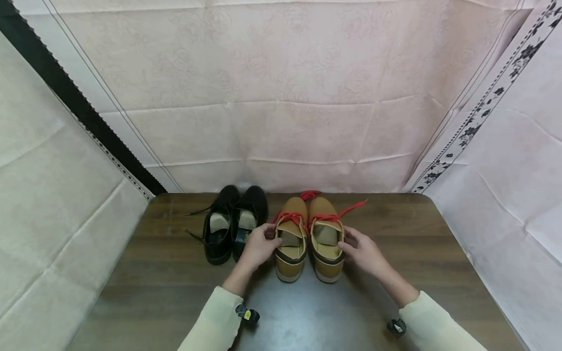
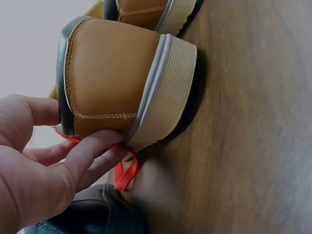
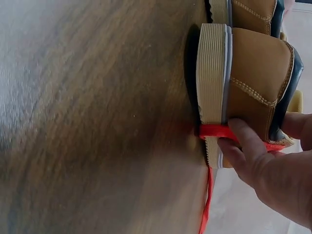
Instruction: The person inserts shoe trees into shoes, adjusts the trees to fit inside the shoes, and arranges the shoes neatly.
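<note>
Two tan shoes with red laces stand side by side on the wooden table, toes pointing away from me. My left hand (image 1: 261, 243) holds the left tan shoe (image 1: 289, 271) by its outer side, thumb at the dark collar and fingers along the outside wall, as the left wrist view shows. On the other side, my right hand (image 1: 363, 249) pinches the side of the right tan shoe (image 1: 328, 271) in the same manner. A red lace (image 3: 217, 130) crosses that shoe's sole edge beside the fingers. Both heels (image 2: 109, 68) face me.
A pair of black lace-up shoes (image 1: 218, 254) stands just left of my left hand, their laces trailing leftward. A pale cloth (image 1: 281, 131) hangs behind the brown wooden table (image 1: 175, 292), with more cloth along both sides. Red lace (image 1: 351, 207) extends past the right toe.
</note>
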Motion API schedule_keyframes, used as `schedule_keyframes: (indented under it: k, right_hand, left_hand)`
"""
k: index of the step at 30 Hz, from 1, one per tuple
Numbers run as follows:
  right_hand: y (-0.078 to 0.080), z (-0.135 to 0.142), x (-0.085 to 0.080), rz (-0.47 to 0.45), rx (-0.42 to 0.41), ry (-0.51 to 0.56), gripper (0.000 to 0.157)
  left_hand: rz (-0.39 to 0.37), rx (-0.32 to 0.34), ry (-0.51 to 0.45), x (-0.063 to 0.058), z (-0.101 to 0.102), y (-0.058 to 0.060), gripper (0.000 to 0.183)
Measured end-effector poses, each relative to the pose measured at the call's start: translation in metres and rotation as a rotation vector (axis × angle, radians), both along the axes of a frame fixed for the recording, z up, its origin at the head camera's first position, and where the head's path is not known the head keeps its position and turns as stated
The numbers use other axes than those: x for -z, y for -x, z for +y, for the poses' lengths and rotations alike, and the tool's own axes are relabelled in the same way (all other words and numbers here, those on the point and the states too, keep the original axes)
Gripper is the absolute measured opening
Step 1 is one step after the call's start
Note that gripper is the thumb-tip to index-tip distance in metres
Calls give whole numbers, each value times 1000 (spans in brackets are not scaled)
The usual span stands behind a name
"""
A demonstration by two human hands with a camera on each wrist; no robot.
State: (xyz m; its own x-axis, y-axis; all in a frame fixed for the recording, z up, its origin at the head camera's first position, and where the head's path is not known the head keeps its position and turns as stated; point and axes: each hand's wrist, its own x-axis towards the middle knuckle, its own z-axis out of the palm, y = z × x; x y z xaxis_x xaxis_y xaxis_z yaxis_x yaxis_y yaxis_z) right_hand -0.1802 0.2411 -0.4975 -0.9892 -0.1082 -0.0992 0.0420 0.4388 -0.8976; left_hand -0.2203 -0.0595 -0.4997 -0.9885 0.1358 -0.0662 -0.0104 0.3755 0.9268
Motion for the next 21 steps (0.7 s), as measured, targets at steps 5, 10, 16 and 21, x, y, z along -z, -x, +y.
schedule_keyframes:
  k: [5, 10, 16, 21]
  right_hand:
    - [3, -6, 0, 11, -13, -10, 59]
    - [11, -11, 1, -3, -9, -1, 59]
    - [25, -18, 0, -41, -23, 13, 59]
    - [35, -21, 1, -41, -25, -7, 57]
  left_hand:
    - [22, -11, 23, -1, 3, -3, 42]
    - [58, -27, 152, -7, 2, -1, 43]
    - [84, -37, 263, -13, 0, 8, 45]
    - [107, -86, 270, -10, 2, 14, 44]
